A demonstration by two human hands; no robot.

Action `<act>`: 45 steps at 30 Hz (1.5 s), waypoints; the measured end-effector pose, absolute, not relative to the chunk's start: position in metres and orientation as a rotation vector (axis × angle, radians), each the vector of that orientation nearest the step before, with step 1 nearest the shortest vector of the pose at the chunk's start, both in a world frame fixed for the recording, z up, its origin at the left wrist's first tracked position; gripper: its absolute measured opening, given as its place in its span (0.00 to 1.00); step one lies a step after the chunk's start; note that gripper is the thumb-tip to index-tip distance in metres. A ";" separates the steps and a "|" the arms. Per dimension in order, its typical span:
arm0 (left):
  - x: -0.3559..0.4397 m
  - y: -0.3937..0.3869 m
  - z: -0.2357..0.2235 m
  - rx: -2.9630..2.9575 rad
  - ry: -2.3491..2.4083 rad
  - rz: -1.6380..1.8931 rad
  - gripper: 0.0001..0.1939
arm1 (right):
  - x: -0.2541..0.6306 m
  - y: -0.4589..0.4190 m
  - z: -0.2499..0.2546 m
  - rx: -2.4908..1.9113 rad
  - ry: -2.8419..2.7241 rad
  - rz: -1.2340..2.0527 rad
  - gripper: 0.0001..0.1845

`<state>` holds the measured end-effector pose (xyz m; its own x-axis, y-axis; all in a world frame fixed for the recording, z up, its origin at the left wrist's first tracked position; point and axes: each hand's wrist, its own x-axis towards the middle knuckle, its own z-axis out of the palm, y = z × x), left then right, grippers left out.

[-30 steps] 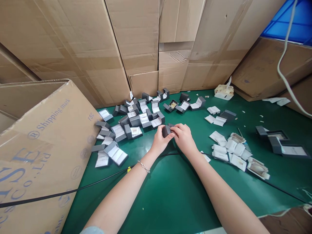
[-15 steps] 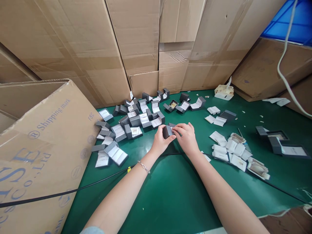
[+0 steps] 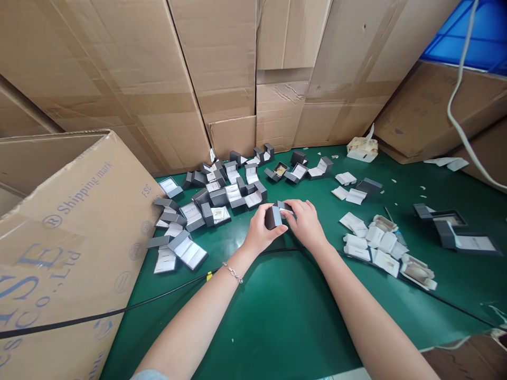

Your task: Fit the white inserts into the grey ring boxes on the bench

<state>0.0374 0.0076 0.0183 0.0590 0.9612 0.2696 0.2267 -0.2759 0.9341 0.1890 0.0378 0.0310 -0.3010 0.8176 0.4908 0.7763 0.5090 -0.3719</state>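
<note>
A small dark grey jewelry box [image 3: 273, 217] is held above the green table, its lid apparently raised. My left hand [image 3: 259, 229] wraps round the near left side of the box, thumb along its lower edge. On the right part of the same box, my right hand [image 3: 304, 221] has its fingers curled, and they hide some of the inside. Just left of my hands lies a crowd of similar grey boxes [image 3: 233, 195], many standing open with white inserts showing.
A large printed carton [image 3: 79, 253] stands at the left, and tall cartons [image 3: 225, 63] wall the back. A black cable [image 3: 166, 292] crosses the table [image 3: 253, 327]. White paper pieces [image 3: 380, 240], open grey boxes [image 3: 475, 240] and a tissue pack [image 3: 362, 150] are on the right.
The jewelry box has turned slightly, and more of its right part now shows. My right fingers have shifted from a pinch at its inside to a hold along its right side.
</note>
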 end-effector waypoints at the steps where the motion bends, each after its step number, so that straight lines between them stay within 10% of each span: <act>1: 0.038 0.007 0.018 1.596 1.204 1.273 0.32 | 0.189 0.037 0.031 -1.308 -2.118 0.071 0.13; 15: 0.043 0.023 0.008 0.838 0.965 1.374 0.33 | 0.177 0.039 0.030 -1.360 -1.626 0.829 0.19; 45: 0.042 0.022 0.004 1.030 0.918 1.319 0.33 | 0.179 0.033 0.039 -1.453 -1.780 0.580 0.15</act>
<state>0.0424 0.0222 0.0037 0.0562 0.9975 0.0431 -0.3064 -0.0238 0.9516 0.1790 0.0334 0.0392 -0.0712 0.9613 0.2662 0.6196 0.2517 -0.7434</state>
